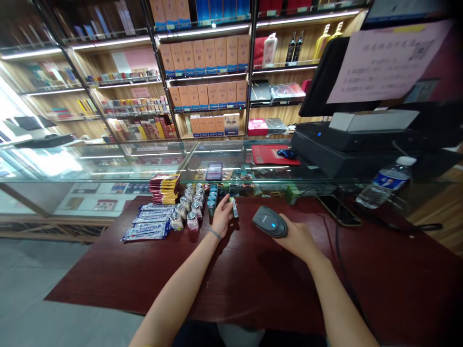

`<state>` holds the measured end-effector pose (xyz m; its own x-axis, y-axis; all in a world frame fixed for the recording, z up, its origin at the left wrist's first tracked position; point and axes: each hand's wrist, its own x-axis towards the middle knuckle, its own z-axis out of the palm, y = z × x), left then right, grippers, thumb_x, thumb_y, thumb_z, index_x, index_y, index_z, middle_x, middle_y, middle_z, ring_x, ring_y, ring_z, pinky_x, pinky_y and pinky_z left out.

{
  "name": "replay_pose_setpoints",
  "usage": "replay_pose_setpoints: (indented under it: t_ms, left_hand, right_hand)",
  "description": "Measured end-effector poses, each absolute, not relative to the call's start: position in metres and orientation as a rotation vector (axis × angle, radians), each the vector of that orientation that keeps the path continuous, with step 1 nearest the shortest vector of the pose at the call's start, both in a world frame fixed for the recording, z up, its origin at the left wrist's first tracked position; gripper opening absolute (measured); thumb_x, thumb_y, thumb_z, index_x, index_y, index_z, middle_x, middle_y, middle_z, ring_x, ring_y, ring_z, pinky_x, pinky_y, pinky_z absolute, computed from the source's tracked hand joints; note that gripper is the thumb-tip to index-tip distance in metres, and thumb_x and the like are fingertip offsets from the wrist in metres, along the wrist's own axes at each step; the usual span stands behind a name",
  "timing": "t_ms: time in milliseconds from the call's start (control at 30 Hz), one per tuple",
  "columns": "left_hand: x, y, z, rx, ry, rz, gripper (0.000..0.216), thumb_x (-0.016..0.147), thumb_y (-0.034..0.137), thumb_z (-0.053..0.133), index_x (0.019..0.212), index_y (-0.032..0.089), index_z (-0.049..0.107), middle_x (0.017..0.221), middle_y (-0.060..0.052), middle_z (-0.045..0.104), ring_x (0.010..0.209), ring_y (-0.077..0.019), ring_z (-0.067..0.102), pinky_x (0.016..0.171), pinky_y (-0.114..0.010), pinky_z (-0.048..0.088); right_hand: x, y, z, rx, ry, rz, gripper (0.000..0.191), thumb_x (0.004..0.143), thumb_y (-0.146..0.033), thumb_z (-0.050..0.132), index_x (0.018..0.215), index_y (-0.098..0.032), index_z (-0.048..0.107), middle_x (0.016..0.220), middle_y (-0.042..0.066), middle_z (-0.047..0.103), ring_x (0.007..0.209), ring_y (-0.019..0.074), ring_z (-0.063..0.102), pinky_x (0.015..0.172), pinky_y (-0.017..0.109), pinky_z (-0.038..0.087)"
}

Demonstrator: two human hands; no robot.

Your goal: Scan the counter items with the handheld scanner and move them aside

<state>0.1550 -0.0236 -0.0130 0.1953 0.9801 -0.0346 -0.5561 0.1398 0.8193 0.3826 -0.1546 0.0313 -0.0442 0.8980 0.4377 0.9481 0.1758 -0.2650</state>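
At the desk, the left hand pinches a small box upright beside the jars while the right hand wraps a scanner, seemingly mid-scan, needing its window aimed at the barcode.

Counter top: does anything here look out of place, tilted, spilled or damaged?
Only the water bottle at the right stands out: it appears tilted, not upright, though the wide lens may exaggerate that. The small bottles stand in neat rows and the blue packets lie stacked. Nothing looks spilled or broken.
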Motion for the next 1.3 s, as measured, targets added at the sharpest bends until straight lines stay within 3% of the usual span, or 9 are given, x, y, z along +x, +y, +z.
replay_pose_setpoints:
  t_ms: [100, 233, 300, 600, 767, 900, 1300]
  left_hand:
    - [0.160, -0.017, -0.011, 0.870, 0.819, 1.359, 0.064, 0.074, 0.024, 0.082, 0.134, 0.021, 0.058, 0.104, -0.007, 0.072, 0.093, -0.0156, 0.068, 0.077, -0.023, 0.052]
    - [0.171, -0.007, -0.010, 0.868, 0.976, 1.589, 0.057, 0.072, 0.010, 0.079, 0.125, 0.022, 0.061, 0.116, -0.007, 0.070, 0.118, -0.0196, 0.063, 0.103, -0.031, 0.047]
    - [0.177, -0.005, -0.011, 0.874, 1.008, 1.640, 0.047, 0.072, 0.010, 0.079, 0.115, 0.023, 0.065, 0.121, -0.007, 0.069, 0.127, -0.0220, 0.058, 0.109, -0.034, 0.043]
    - [0.186, 0.002, -0.018, 0.957, 1.278, 1.685, 0.033, 0.077, 0.014, 0.075, 0.106, 0.026, 0.064, 0.120, -0.005, 0.069, 0.128, -0.0210, 0.057, 0.113, -0.036, 0.037]
    - [0.189, 0.015, -0.022, 0.966, 1.340, 1.640, 0.040, 0.080, 0.013, 0.073, 0.116, 0.027, 0.063, 0.129, -0.006, 0.067, 0.129, -0.0186, 0.057, 0.113, -0.033, 0.036]
    - [0.189, 0.021, -0.023, 0.906, 1.275, 1.640, 0.044, 0.076, 0.014, 0.075, 0.117, 0.026, 0.066, 0.136, -0.006, 0.064, 0.139, -0.0224, 0.048, 0.115, -0.034, 0.034]
    - [0.192, 0.033, -0.024, 0.917, 1.342, 1.625, 0.039, 0.078, 0.016, 0.074, 0.115, 0.026, 0.068, 0.130, -0.006, 0.067, 0.134, -0.0225, 0.053, 0.116, -0.035, 0.034]
  right_hand:
    - [0.387, -0.154, 0.029, -1.745, -1.900, -0.110, 0.025, 0.079, -0.037, 0.062, 0.102, -0.027, 0.059, 0.076, 0.001, 0.076, 0.073, 0.0283, 0.075, 0.057, 0.029, 0.042]
    - [0.392, -0.155, 0.028, -1.754, -1.866, -0.094, 0.022, 0.079, -0.038, 0.062, 0.098, -0.027, 0.059, 0.075, 0.001, 0.075, 0.074, 0.0291, 0.075, 0.057, 0.029, 0.042]
    - [0.393, -0.155, 0.029, -1.750, -1.847, -0.081, 0.021, 0.078, -0.038, 0.063, 0.097, -0.028, 0.059, 0.074, 0.001, 0.075, 0.074, 0.0290, 0.075, 0.057, 0.029, 0.043]
    - [0.400, -0.159, 0.031, -1.744, -1.696, -0.058, 0.028, 0.078, -0.040, 0.063, 0.103, -0.027, 0.059, 0.080, 0.003, 0.076, 0.079, 0.0309, 0.075, 0.062, 0.030, 0.046]
    - [0.415, -0.160, 0.029, -1.790, -1.596, -0.084, 0.032, 0.075, -0.039, 0.064, 0.104, -0.027, 0.059, 0.078, 0.003, 0.075, 0.076, 0.0295, 0.074, 0.060, 0.030, 0.046]
    - [0.429, -0.161, 0.026, -1.823, -1.474, -0.186, 0.030, 0.074, -0.043, 0.065, 0.099, -0.026, 0.060, 0.080, 0.006, 0.075, 0.079, 0.0304, 0.073, 0.060, 0.032, 0.048]
    - [0.457, -0.164, 0.012, -1.877, -1.251, -0.263, 0.052, 0.071, -0.052, 0.067, 0.110, -0.019, 0.065, 0.098, 0.015, 0.075, 0.088, 0.0347, 0.071, 0.073, 0.042, 0.055]
